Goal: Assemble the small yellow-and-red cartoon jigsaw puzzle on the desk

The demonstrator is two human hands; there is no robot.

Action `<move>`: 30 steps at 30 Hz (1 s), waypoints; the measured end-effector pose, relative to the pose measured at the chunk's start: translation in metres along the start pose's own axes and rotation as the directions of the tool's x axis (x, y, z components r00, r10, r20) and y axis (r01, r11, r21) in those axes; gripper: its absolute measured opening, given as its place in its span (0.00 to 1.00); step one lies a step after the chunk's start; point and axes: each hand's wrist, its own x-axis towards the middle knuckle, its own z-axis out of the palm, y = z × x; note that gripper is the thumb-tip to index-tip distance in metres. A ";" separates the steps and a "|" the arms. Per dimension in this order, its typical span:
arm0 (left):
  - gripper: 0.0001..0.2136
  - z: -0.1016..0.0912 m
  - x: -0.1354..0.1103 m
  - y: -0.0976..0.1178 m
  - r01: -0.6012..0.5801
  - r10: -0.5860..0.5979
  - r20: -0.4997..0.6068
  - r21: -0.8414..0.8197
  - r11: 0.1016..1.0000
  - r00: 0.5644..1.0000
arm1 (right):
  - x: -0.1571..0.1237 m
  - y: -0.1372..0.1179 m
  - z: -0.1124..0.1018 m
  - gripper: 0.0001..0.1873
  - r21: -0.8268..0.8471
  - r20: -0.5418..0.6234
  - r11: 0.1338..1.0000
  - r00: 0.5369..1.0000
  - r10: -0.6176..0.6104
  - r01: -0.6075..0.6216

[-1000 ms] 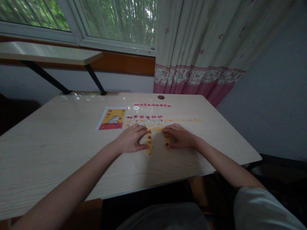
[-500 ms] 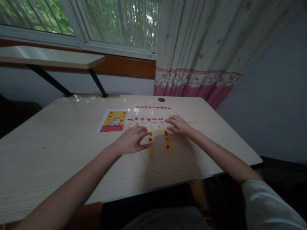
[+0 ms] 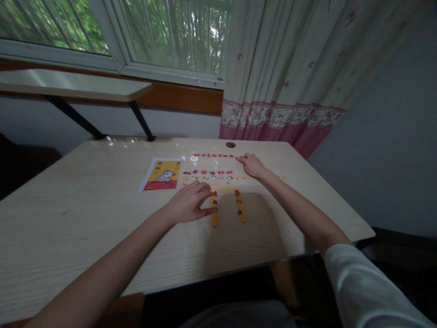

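Observation:
Yellow jigsaw pieces with red and dark marks form a frame on the table, with a left column (image 3: 215, 214), a right column (image 3: 241, 208) and a joining top strip. My left hand (image 3: 189, 203) rests by the left column, thumb and fingers apart, fingertips at its edge. Farther back, my right hand (image 3: 253, 165) reaches to the right end of a row of red puzzle pieces (image 3: 214, 156); its fingertips come together over the end piece and mostly cover it. Between lie another red row (image 3: 204, 172), white pieces (image 3: 211, 178) and loose yellow pieces, some behind my hands.
A printed picture (image 3: 163, 174) of a white animal on yellow and red lies left of the pieces. At the table's back are a cable hole (image 3: 231, 145) and a raised shelf (image 3: 78, 86) on dark legs. A curtain (image 3: 280, 91) hangs behind.
My right hand has moved away from me, from the white row to the end of the farthest red row, and its fingers have drawn together. My left hand stays by the left column.

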 end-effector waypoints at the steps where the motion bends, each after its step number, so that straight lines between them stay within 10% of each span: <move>1: 0.20 -0.001 0.000 0.001 0.002 -0.002 0.004 -0.002 1.000 1.000 | -0.004 0.000 0.000 0.25 -0.002 0.000 1.000 1.000 -0.015 0.015; 10: 0.19 0.004 0.000 -0.003 -0.023 0.023 -0.031 -0.013 1.000 0.999 | 0.002 -0.006 -0.003 0.21 0.092 -0.045 0.996 0.999 -0.003 0.007; 21: 0.19 0.002 -0.001 -0.001 -0.026 0.026 -0.033 -0.012 1.000 0.999 | 0.072 -0.078 0.000 0.23 0.086 -0.038 0.978 0.981 -0.190 0.192; 30: 0.19 0.003 -0.001 -0.001 -0.034 0.033 -0.038 -0.021 0.999 0.999 | 0.058 -0.087 -0.004 0.22 0.086 -0.022 0.964 0.968 -0.252 0.252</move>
